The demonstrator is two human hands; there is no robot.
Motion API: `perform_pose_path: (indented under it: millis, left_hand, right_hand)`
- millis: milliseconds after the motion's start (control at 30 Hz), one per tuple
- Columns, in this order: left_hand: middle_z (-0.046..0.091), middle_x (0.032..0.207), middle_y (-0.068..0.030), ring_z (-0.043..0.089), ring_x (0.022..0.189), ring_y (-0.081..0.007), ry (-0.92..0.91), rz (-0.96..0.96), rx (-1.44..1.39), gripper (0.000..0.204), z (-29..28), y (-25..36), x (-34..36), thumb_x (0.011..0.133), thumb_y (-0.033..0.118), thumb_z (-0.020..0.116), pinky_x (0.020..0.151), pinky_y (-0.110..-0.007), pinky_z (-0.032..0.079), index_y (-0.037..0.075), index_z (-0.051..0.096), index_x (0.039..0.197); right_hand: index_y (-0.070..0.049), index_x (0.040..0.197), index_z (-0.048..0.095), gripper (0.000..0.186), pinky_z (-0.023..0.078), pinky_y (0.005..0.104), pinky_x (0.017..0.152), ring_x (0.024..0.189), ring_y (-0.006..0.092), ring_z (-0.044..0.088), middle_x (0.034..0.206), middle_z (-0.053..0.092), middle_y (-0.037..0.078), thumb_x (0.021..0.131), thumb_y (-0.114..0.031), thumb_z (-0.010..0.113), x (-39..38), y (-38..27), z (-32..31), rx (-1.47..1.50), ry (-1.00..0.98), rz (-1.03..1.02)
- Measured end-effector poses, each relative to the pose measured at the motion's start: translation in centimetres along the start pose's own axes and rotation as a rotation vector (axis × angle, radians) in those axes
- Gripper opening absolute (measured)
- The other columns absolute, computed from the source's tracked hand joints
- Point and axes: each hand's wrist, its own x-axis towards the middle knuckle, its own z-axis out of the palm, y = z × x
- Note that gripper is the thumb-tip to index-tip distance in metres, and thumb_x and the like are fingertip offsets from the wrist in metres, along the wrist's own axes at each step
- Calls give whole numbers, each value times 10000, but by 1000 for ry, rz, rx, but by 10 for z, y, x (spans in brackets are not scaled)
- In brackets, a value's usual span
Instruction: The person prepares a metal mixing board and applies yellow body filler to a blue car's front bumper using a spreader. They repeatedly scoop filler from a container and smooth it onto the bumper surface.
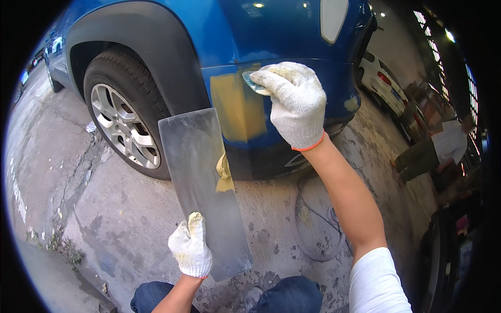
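Observation:
My left hand (192, 246), in a white knit glove, grips the lower left edge of a long grey mixing board (201, 156), thumb on top. A dab of yellowish body filler (224, 175) sits on the board's right side. My gloved right hand (300, 101) is closed on a small putty spreader (255, 83), its blade at the top right of a tan filler patch (237, 112) on the blue car's bumper corner (209, 47). I cannot tell whether the blade touches the paint. Part of the spreader is hidden by my fingers.
Left of the board is the car's wheel (125, 125) under a dark arch trim. A hose (313, 255) lies coiled on the stained concrete floor. Farther right stand a white car (383, 83) and another person (438, 146). My knees (289, 296) are at the lower edge.

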Motion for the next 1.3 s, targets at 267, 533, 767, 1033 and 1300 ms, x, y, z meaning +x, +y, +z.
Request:
perform_pose_path:
  millis: [267,533,767,1033,1300]
  left_hand:
    - [558,594,-89,456,573,-134,-39,-70,-35,393,4,6,2,1057,222,681,542,-359,390,-75,648,800]
    - [588,620,-81,484,593,-125,-21,-45,1,348,4,1,1,1048,202,686,557,-349,411,-83,681,848]
    - [596,627,-65,481,604,-116,-31,-57,-38,316,5,2,-4,1041,184,699,562,-337,414,-79,692,866]
    - [506,585,-45,398,584,-110,11,-46,-81,401,4,2,-4,1051,208,706,530,-361,354,-52,625,756]
    - [460,568,-41,364,586,-111,17,-9,-106,435,6,2,-1,1046,212,710,522,-369,317,-38,583,713]
  right_hand:
    - [-108,920,824,249,565,372,828,857,241,738,893,789,36,709,17,778,-31,-14,-3,41,-71,12]
    - [-122,944,811,282,571,402,861,913,238,718,951,771,17,681,-20,788,-77,-27,-8,74,-143,49]
    - [-91,937,796,239,566,401,819,870,245,725,929,765,36,707,-28,778,-105,-31,-19,126,-225,98]
    - [-42,990,823,301,576,360,778,843,251,742,912,781,79,731,103,771,-28,-12,-17,173,55,181]
    - [-61,976,818,300,577,376,800,849,260,740,912,786,74,722,82,749,10,1,-6,20,21,-27]
